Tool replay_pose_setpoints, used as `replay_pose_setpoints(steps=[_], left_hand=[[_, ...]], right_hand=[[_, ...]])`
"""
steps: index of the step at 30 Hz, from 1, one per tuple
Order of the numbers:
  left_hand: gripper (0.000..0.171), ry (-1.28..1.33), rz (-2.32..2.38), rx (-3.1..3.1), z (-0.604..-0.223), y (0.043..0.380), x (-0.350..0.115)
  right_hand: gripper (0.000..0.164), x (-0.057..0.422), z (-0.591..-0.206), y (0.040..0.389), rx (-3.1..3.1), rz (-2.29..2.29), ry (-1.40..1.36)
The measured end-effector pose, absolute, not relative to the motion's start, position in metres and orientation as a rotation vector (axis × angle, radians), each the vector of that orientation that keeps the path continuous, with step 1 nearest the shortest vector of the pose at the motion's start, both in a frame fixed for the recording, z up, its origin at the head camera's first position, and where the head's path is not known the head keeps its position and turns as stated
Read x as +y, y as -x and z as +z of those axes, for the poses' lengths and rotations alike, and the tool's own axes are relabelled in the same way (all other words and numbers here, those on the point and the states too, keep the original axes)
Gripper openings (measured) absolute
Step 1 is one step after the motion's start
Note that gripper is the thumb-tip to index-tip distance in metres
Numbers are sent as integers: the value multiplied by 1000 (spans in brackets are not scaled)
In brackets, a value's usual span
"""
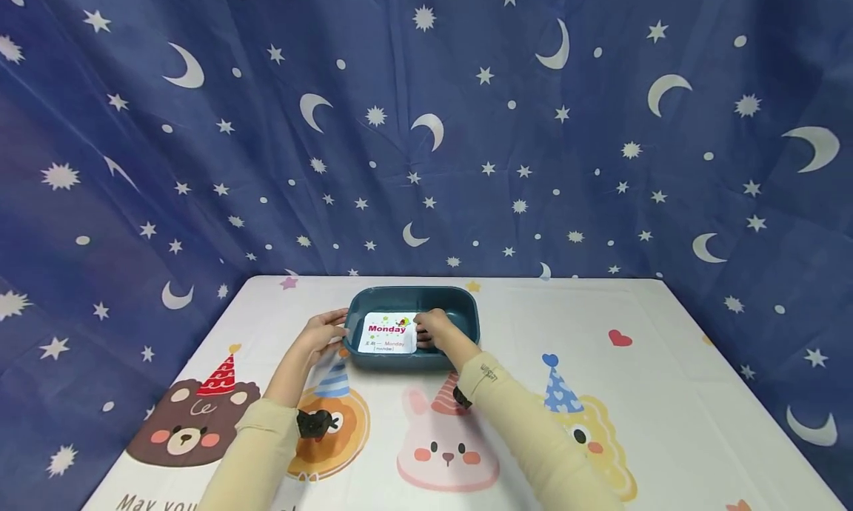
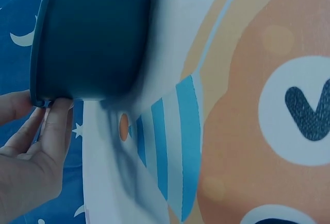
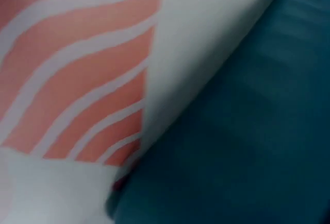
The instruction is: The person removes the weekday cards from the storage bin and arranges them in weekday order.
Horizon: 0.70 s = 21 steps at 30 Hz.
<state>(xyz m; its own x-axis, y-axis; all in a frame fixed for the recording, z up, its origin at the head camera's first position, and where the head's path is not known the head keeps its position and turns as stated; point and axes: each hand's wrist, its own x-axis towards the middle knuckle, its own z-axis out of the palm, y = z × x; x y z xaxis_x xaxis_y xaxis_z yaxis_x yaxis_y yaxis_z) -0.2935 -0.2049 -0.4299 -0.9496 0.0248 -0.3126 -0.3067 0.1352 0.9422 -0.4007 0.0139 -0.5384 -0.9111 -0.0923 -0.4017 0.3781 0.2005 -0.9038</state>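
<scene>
A dark teal rectangular basin (image 1: 413, 361) sits near the back of the table. My left hand (image 1: 322, 335) pinches its left rim, and the left wrist view shows the thumb and fingers (image 2: 54, 126) on either side of that edge. Inside the basin, toward its left part, is a white card (image 1: 380, 333) printed "Monday" with a small coloured picture. My right hand (image 1: 436, 329) reaches into the basin and holds the card by its right edge, fingers curled. In the right wrist view only the basin's outer wall (image 3: 232, 147) shows; the hand is hidden there.
The table wears a white cloth (image 1: 560, 318) printed with cartoon animals and hearts. A blue curtain (image 1: 466, 126) with moons and stars hangs behind it and along the sides. Dark bands (image 1: 313, 423) sit at the wrists.
</scene>
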Motion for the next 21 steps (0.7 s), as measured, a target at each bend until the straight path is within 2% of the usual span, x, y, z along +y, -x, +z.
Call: replay_pose_setpoints(steps=[4,6,8,11,12,17,19,21], left_hand=[[55,290,1899,2151,-429,294,-206],[56,297,1896,2143,-429,294,-206],[56,306,1892,2142,-430,294,-206],[56,307,1897,2148,-431,294,-205],[56,305,1898,2148,-432,294,-205],[56,302,1895,2152,-433,294,-204],[56,309,1896,2155,-433,294,-205],[56,317,1898,2156,-433,294,-206]], right_hand=[[57,5,-528,398,2045,-1851,-297],[56,2,-516,390,1998,-1883,-313],[46,1,-514,388,1922,-1928,-372],[30,-2,-533,404,1816,-1997,-471],[31,-3,-542,411,1795,-2003,-491],[59,-7,-572,435,1867,-1924,-548],[60,-9,-574,437,1930,-1885,-558],[53,-11,-569,432,2001,-1826,-553]])
